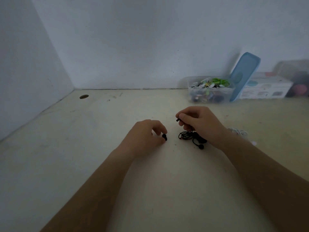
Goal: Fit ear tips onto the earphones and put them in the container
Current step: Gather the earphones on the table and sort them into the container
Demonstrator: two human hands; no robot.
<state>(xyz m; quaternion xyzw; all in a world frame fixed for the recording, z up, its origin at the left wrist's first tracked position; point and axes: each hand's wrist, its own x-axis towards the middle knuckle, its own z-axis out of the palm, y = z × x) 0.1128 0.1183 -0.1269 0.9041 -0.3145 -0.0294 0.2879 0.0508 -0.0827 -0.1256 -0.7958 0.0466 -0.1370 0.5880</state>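
My left hand [147,133] pinches a small black ear tip [164,137] at the table surface. A short way to the right, my right hand [199,122] holds a black earbud [177,120] between thumb and fingers, a little above the table. The coiled black earphone cable [189,136] hangs and lies under that hand, and its second earbud [201,146], with a tip on it, rests on the table. A clear plastic container [209,95] full of mixed earphones stands at the back right against the wall.
A blue lid [245,76] leans on the wall beside the container, with a white box [265,88] to its right. A pale cable bundle [238,131] lies behind my right forearm. The pale table [100,131] has a round hole [84,96] at the back left.
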